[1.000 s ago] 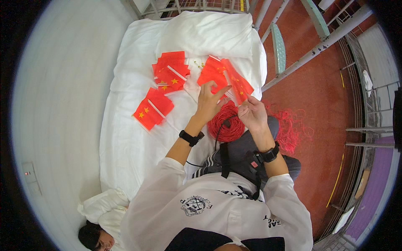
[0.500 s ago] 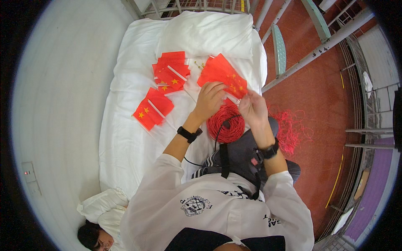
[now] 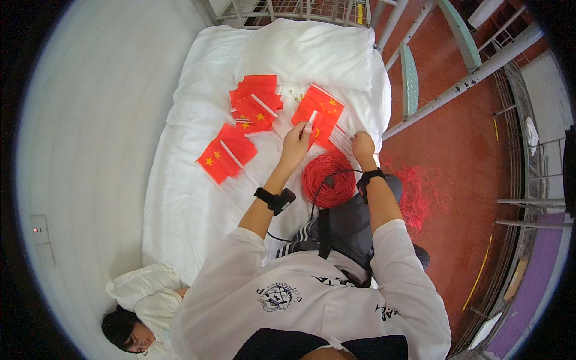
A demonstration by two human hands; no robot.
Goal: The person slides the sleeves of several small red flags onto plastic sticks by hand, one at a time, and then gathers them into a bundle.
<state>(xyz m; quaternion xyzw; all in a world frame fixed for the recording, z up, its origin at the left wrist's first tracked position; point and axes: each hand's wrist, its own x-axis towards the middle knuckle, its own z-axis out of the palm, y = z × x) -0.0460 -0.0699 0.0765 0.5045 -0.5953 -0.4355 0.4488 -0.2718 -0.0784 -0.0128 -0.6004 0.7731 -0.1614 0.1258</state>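
Observation:
My left hand (image 3: 295,144) is closed on a small red flag, pinching it at a white sleeve or stick end. That flag (image 3: 319,111) with yellow stars lies over others on the white bed. Just right of it, my right hand (image 3: 363,147) is closed beside a bundle of thin white flag sticks (image 3: 341,140); what its fingers hold is hidden. Below both hands sits a thick coil of red cord (image 3: 324,193), with a black cable across it. To the left lie an upper pile of red flags (image 3: 255,90) and a lower pile (image 3: 233,144).
A white pillow (image 3: 312,54) lies at the bed's far end. A metal ladder (image 3: 462,81) stands at the right. Loose red string (image 3: 417,195) spreads on the red floor beside the bed. Another person (image 3: 153,318) lies by the wall at lower left.
My right hand has moved away from the left hand, to the right of the white sticks. My left hand now pinches the flag's white part, and the flag has turned.

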